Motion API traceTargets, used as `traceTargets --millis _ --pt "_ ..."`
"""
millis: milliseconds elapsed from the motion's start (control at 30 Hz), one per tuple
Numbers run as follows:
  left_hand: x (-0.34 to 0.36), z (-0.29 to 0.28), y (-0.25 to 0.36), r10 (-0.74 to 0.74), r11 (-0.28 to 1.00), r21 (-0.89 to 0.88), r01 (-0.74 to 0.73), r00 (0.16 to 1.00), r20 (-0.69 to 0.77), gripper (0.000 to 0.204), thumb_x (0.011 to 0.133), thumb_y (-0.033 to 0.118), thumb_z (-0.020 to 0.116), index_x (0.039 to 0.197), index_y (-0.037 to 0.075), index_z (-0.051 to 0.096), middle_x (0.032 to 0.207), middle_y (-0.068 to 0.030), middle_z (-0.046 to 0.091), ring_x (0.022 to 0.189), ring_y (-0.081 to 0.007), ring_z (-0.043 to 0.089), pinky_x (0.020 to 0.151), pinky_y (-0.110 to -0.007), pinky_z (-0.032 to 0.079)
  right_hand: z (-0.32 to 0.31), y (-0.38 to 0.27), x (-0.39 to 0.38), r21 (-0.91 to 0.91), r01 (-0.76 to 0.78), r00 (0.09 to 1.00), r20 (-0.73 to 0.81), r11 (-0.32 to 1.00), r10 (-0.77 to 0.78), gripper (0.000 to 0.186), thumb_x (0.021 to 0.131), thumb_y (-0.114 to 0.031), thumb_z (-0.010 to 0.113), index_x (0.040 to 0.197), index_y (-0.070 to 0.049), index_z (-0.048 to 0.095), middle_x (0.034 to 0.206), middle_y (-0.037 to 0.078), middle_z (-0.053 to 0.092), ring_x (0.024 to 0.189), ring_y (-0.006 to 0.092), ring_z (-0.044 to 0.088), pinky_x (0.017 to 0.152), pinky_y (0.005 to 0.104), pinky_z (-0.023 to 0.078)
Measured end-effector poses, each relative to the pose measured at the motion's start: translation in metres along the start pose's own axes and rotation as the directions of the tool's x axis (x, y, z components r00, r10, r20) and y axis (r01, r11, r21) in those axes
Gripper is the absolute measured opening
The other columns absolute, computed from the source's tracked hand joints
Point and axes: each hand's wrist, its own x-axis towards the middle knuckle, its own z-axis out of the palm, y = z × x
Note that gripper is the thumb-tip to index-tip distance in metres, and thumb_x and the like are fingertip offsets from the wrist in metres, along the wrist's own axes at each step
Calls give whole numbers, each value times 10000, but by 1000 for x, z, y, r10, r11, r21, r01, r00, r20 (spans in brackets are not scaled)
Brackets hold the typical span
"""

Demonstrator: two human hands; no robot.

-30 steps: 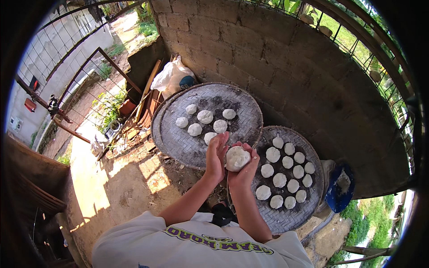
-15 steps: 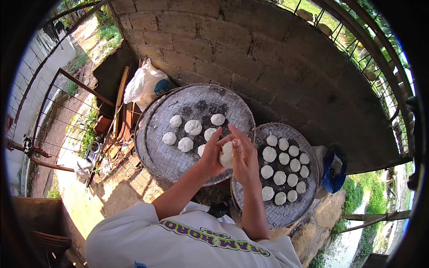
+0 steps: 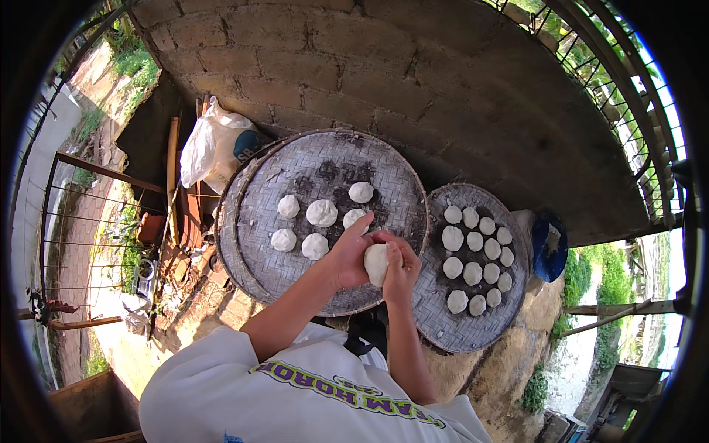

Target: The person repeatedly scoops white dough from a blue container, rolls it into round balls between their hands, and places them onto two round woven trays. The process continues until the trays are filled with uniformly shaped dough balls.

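Between my two hands, above the near right rim of the larger round woven tray (image 3: 258, 192), is a white ball of dough (image 3: 376, 264). My left hand (image 3: 351, 255) cups it from the left side. Curled over its right side are the fingers of my right hand (image 3: 401, 267), with the thumb against the dough. Several dough balls, such as this large one (image 3: 321, 213), lie spaced out on the tray, partly hidden by my left hand. A second woven tray (image 3: 432, 328) to the right carries several more balls in rough rows.
A block wall (image 3: 354, 74) rises behind the trays. Beside the left tray stand a white sack (image 3: 218, 148) and wooden boards (image 3: 173, 177). A blue basin (image 3: 548, 247) sits past the right tray. Wire fencing (image 3: 88, 236) runs along the left.
My right fingers, stretched upward before, have curled down round the dough ball. The ball stays between my hands, and the whole view has shifted a little.
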Motion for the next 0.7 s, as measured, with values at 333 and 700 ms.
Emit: traceTargets --millis 333,700 --pt "3 -35 6 282 959 -28 -280 953 108 758 1002 667 385 1518 112 388 1425 -119 552 1284 -271 557 1091 -446 441 51 16 -7 101 210 974 -114 973 -198 515 1033 -384 543 1384 -11 494 1338 124 571 1167 213 589 1006 349 484" --pt "3 -5 43 284 956 54 -288 956 78 581 1000 524 451 1337 63 555 1235 -112 639 1079 -255 645 979 -426 530 65 16 7 389 3 994 -106 921 41 537 1043 -402 418 1378 -8 565 1286 160 640 1198 270 622 1048 422 489"
